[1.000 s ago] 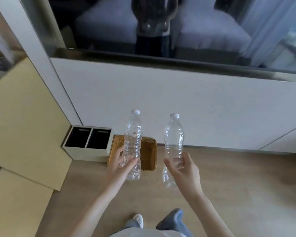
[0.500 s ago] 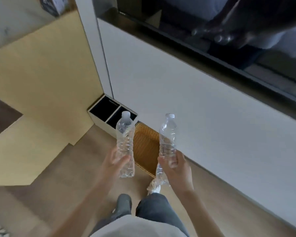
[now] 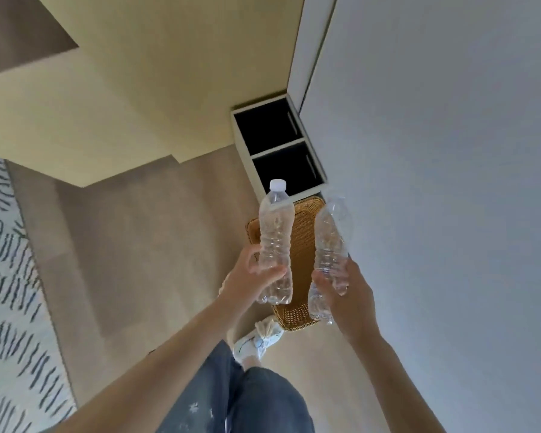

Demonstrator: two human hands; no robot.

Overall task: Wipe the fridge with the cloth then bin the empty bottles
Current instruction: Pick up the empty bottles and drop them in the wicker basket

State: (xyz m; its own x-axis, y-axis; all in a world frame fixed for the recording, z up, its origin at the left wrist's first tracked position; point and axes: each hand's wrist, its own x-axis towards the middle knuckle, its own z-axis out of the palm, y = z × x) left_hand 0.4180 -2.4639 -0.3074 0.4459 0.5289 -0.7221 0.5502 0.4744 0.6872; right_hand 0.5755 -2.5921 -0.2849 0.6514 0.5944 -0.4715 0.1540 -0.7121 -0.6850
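Note:
I hold two clear, empty plastic bottles upright over the floor. My left hand (image 3: pixel 250 275) grips the lower half of the left bottle (image 3: pixel 276 232), which has a white cap. My right hand (image 3: pixel 347 292) grips the right bottle (image 3: pixel 329 242) around its middle; its cap blends into the white wall behind. Both bottles hang above a brown wicker basket (image 3: pixel 300 242) on the floor by the wall. Beyond the basket stands a white two-compartment bin (image 3: pixel 278 145) with dark insides. No fridge or cloth is in view.
A white cabinet wall (image 3: pixel 434 182) fills the right side. Pale yellow panels (image 3: pixel 122 89) stand at the upper left, and a patterned rug (image 3: pixel 3 292) lies at the left. My jeans-clad legs and a white shoe (image 3: pixel 256 342) are just below the basket on the wooden floor.
The view has swung and tilted, so the wall now lies at the right. I have stepped closer: both bottles are now directly over the wicker basket, still held.

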